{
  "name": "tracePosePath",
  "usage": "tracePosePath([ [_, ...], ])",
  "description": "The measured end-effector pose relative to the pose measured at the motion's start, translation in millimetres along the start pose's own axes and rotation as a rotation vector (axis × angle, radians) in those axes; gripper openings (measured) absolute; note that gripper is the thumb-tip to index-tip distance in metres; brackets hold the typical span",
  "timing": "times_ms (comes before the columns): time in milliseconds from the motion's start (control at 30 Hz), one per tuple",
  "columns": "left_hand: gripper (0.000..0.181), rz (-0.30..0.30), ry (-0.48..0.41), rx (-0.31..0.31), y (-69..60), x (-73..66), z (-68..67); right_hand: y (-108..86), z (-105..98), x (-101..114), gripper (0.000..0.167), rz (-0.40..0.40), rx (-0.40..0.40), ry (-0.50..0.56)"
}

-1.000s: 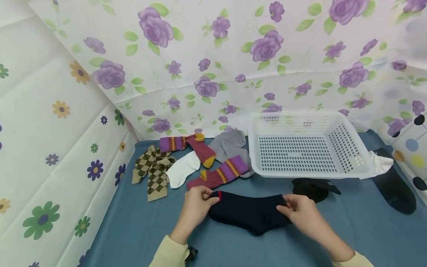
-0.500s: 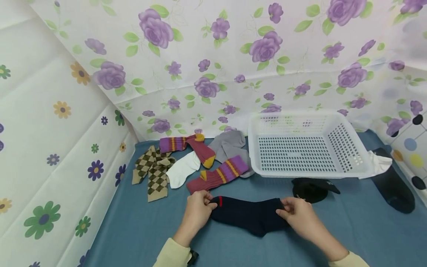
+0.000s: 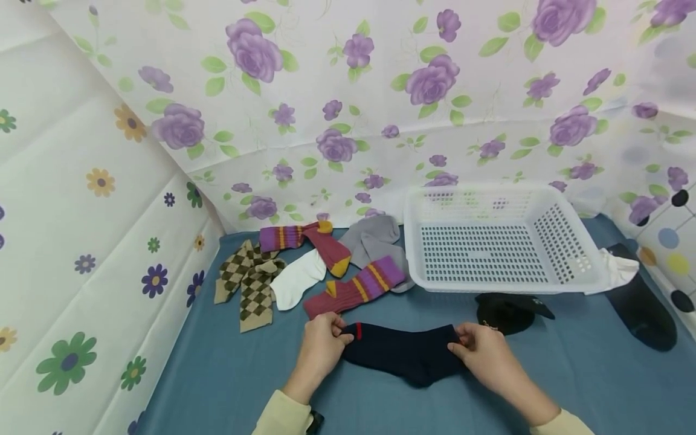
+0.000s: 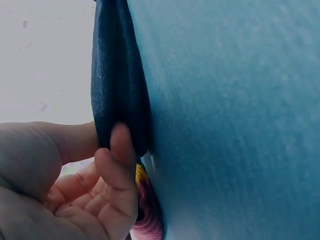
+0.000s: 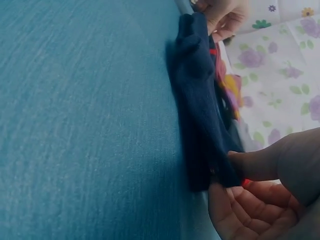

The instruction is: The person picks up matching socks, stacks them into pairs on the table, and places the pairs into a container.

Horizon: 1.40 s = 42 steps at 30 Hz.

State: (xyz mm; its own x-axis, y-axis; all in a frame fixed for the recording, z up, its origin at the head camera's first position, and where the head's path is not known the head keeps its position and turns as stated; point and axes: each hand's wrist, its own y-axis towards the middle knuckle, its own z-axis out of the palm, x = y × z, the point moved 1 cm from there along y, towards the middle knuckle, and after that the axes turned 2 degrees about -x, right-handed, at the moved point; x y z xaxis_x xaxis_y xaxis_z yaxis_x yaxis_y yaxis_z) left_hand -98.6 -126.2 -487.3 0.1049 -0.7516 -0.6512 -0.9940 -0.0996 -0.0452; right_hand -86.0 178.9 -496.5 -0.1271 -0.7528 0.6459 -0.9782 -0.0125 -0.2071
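A dark navy sock (image 3: 402, 353) with a red stripe near its left end is stretched sideways just over the blue cloth. My left hand (image 3: 321, 347) pinches the striped end between thumb and fingers. At the other end, my right hand (image 3: 486, 356) pinches the sock too. In the left wrist view the navy sock (image 4: 117, 75) runs upward from the left hand (image 4: 100, 185). The right wrist view has the navy sock (image 5: 195, 100) hanging along the cloth, gripped low by the right hand (image 5: 265, 190).
A white plastic basket (image 3: 492, 284) stands at the back right. Left of it lie purple-and-maroon striped socks (image 3: 359, 287), white (image 3: 299, 278), grey (image 3: 370, 235) and checked (image 3: 255, 296) socks. A black sock (image 3: 505, 314) lies beyond my right hand; another black sock (image 3: 644, 308) is far right.
Both hands and the navy sock have dipped slightly toward me since a second ago, and the right hand has shifted a little left. The grip on both ends is the same.
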Motion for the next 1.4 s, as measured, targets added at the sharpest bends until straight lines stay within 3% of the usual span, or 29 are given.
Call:
tracePosePath([
  [133, 0.025, -0.039, 0.096, -0.005, 0.5, -0.7, -0.7, -0.2, 1.1, -0.6, 0.028, -0.004, -0.033, -0.033],
  [233, 0.035, -0.075, 0.148, 0.031, 1.6, -0.8, -1.0, 0.1, 1.8, -2.1, 0.036, 0.014, -0.034, -0.059],
  [433, 0.041, -0.105, 0.119, 0.129, 2.6, -1.0, -0.9, 2.2, 2.4, -1.5, 0.054, 0.058, 0.021, -0.072],
  [600, 0.028, -0.067, 0.095, 0.169, 1.1, -0.7, -0.1, 3.7, 4.6, 0.3, 0.036, 0.047, 0.036, -0.07],
  [767, 0.024, -0.009, 0.01, 0.203, 2.8, -1.7, -2.1, 2.2, 5.1, 0.9, 0.028, 0.014, 0.065, -0.063],
  [933, 0.02, 0.017, -0.093, 0.228, 7.1, -0.5, -5.2, 2.7, 3.2, 2.4, 0.027, 0.009, 0.084, 0.029],
  [1033, 0.02, 0.005, -0.115, 0.236, 7.9, 2.6, -4.7, 3.6, 3.4, 2.6, 0.024, 0.018, 0.099, 0.082],
  [1167, 0.025, -0.045, -0.196, 0.302, 7.3, 6.0, -2.6, 2.8, 5.0, 1.1, 0.031, 0.049, 0.101, 0.137],
  [1300, 0.041, -0.081, -0.317, 0.367, 6.9, 6.8, -1.8, 1.0, 4.3, 0.3, 0.011, 0.06, 0.091, 0.132],
  [1400, 0.047, -0.09, -0.362, 0.385, 7.0, 6.6, -2.4, 0.7, 3.0, 0.6, 0.026, 0.038, 0.076, 0.087],
])
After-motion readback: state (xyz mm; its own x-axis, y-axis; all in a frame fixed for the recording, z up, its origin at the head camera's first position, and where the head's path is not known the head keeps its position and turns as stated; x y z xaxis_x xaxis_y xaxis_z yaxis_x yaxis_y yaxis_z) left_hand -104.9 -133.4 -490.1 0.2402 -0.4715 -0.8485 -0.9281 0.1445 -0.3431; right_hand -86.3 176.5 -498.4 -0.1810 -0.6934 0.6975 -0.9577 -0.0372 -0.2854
